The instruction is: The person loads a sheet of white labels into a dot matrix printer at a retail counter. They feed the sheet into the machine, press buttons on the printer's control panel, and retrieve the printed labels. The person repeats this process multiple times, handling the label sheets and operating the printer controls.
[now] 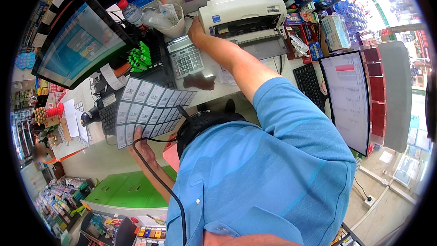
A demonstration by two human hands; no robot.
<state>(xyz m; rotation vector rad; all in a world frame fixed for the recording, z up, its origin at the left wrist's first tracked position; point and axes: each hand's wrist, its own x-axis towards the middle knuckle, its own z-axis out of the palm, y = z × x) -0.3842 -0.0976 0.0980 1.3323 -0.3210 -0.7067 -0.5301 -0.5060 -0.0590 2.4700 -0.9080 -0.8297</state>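
My left hand [144, 148] holds a large sheet of printed labels [145, 109] by its lower edge, the thumb on the printed face; the sheet bends slightly over the counter edge. With my right arm stretched across the counter, my right hand [196, 29] is at the left end of an Epson printer [242, 15]. Its fingers are partly hidden, so I cannot tell whether they grip anything. Below that hand lies a grey desk calculator [186, 59]. A dark brown flat piece [199, 82] rests on the counter near the calculator.
A monitor [85, 41] stands at the left, another [346, 102] at the right beside a black keyboard [309, 85]. Green lighters [139, 58], a white bin [175, 29] and a red-capped bottle [131, 12] stand near the calculator. A handheld scanner [89, 117] lies at the left.
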